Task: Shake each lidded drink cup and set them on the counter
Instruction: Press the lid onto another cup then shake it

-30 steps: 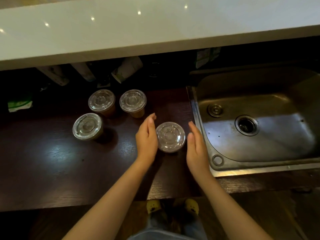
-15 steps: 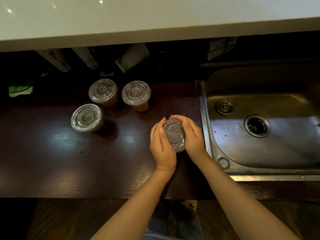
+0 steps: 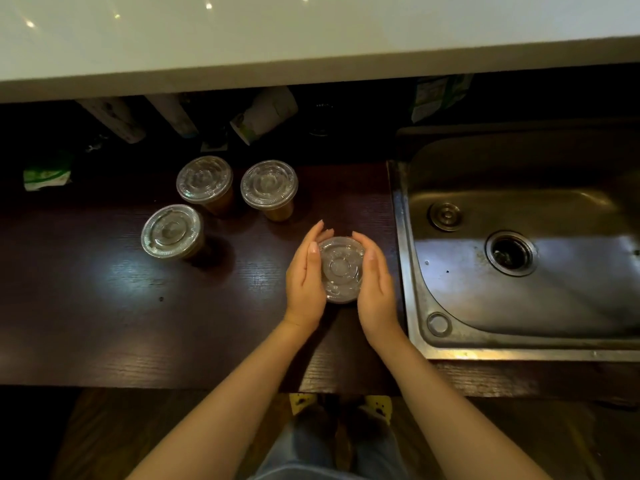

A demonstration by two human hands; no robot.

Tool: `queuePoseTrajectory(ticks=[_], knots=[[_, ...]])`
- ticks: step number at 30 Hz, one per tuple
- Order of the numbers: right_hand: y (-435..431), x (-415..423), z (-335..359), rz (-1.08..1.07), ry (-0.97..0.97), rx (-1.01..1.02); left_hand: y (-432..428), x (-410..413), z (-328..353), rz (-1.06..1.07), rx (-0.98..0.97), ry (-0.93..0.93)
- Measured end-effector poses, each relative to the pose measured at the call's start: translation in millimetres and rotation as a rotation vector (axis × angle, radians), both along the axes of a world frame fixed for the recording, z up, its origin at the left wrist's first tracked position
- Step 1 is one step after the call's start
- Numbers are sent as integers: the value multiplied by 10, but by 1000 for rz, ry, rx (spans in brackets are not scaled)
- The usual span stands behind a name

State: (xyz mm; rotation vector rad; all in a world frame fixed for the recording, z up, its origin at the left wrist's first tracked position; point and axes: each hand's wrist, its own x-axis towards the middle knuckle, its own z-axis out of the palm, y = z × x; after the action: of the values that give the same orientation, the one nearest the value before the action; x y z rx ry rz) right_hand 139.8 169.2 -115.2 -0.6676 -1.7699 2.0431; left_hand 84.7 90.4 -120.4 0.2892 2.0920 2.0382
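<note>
A clear-lidded drink cup (image 3: 341, 268) stands between my palms above the dark wooden counter (image 3: 104, 306). My left hand (image 3: 305, 277) presses its left side and my right hand (image 3: 375, 287) its right side, fingers wrapped round it. Three more lidded cups of brown drink stand to the left: one at the back left (image 3: 204, 180), one at the back middle (image 3: 269, 185) and one nearer me on the left (image 3: 171, 231). Whether the held cup touches the counter I cannot tell.
A steel sink (image 3: 519, 258) lies directly right of my right hand. A white upper counter (image 3: 311, 39) overhangs the back. Cartons and packets (image 3: 263, 116) lean in the dark space under it, with a green packet (image 3: 46, 174) at the far left.
My hands went from open on either side of the cup to closed round it. Since half a second ago the fingers lie straighter along its sides.
</note>
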Motion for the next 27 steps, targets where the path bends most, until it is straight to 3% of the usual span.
queuePoseTrajectory(ticks=[6,12,18,27], knots=[[-109,191,11,81,-38,-22,-159,-220,125,-52,-210,10],[54,380,-114,187,-36,-194,-209,-253,392,-79,-633,470],[287,267,-121,496,-71,31,119,-103,385,-288,-960,583],[568,-50,-103,763,-169,203,163,-126,369,-266,-1057,599]])
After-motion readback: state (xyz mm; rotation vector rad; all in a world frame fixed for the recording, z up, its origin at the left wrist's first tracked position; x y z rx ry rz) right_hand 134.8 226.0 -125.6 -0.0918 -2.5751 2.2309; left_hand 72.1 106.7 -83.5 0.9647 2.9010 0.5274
